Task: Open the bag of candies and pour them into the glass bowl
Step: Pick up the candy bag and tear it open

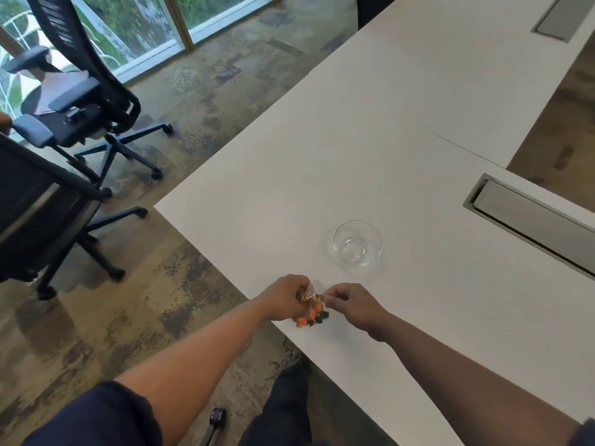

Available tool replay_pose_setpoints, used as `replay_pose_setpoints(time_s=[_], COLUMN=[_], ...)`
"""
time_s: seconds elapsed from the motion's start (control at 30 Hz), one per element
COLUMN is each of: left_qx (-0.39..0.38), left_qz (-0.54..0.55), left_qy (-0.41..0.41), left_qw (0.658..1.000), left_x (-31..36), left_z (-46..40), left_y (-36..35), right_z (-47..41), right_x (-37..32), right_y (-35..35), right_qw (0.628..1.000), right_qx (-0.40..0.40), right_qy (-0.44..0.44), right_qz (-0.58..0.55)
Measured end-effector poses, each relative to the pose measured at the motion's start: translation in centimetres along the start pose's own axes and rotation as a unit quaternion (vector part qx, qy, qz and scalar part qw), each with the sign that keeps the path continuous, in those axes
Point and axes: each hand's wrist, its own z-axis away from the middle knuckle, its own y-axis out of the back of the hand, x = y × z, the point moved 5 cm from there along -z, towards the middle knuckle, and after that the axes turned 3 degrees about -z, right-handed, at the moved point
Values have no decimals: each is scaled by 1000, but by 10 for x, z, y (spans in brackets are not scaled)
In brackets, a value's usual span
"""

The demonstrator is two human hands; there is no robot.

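Head view: left hand (285, 296) and right hand (349, 304) each pinch the tied neck of the candy bag (311, 312) near the table (386, 130) edge; glass bowl (356, 247) stands empty nearby.

left arm: bare forearm, dark sleeve at elbow, reaching to the counter's near edge | left hand (285, 297): fingers curled shut, pinching the bag (311, 312) at its neck | right arm: bare, stretched over the counter's near edge | right hand (351, 302): knuckles up, fingers (331, 292) pinched at the bag's tied top, just beside the left
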Motion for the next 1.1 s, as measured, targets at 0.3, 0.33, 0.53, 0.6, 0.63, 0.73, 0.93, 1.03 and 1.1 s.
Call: replay_pose_setpoints(time_s=[0.3, 0.33, 0.53, 0.6, 0.63, 0.73, 0.93, 1.03, 1.1], left_qx=[108, 132, 94, 56, 42, 8, 50, 69, 61], left_qz=[9, 26, 236, 239, 236, 235, 211, 234, 256], left_qy=[-55, -60, -67, -88, -95, -115, -123, -101, -89], left_qw=[993, 989, 965, 965, 966, 965, 968, 964, 961], left_x=[72, 80, 123, 135, 140, 153, 167, 167, 168], left_z=[16, 18, 26, 26, 27, 26, 17, 14, 13], left_y=[39, 41, 37, 31, 28, 19, 8, 7, 7], right_z=[50, 53, 76, 82, 84, 90, 96, 97, 98], right_x=[-29, -31, -44, -42, -40, -35, -25, -22, -23], right_y=[36, 39, 61, 67, 70, 73, 84, 88, 90], right_qw=[977, 971, 944, 936, 932, 928, 917, 922, 925], right_qx=[62, 70, 111, 124, 129, 133, 138, 133, 137], right_qy=[3, -1, -7, -10, -11, -15, -16, -17, -14], right_qz=[-202, -228, -311, -330, -338, -347, -373, -364, -354])
